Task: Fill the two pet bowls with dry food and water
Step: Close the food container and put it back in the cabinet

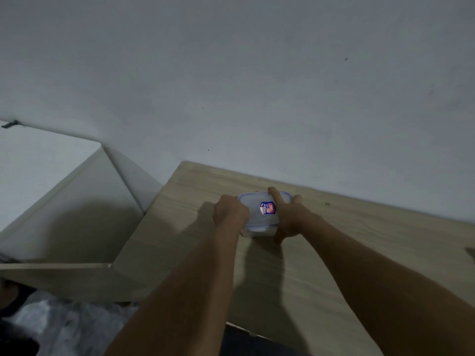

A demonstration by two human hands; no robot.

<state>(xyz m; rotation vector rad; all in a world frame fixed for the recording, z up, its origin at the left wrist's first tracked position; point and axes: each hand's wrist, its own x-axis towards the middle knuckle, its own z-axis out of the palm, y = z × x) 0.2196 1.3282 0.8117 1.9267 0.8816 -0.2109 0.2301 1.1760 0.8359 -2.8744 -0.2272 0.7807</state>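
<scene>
One container (255, 209) (blue-rimmed lid): sat on the table (359, 253), between both sets of fingers.
Left hand (230, 212): fingers clamped round its left edge.
Right hand (290, 217): fingers straight, pressed along its right side.

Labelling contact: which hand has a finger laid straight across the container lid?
The right hand: forefinger straight over the container lid; the left hand curls round its left edge.

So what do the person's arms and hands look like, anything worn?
Both bare: the left hand and right hand show no gloves, rings or watch, and the left forearm and right forearm show no sleeves. The picture is dim and blurred.
</scene>
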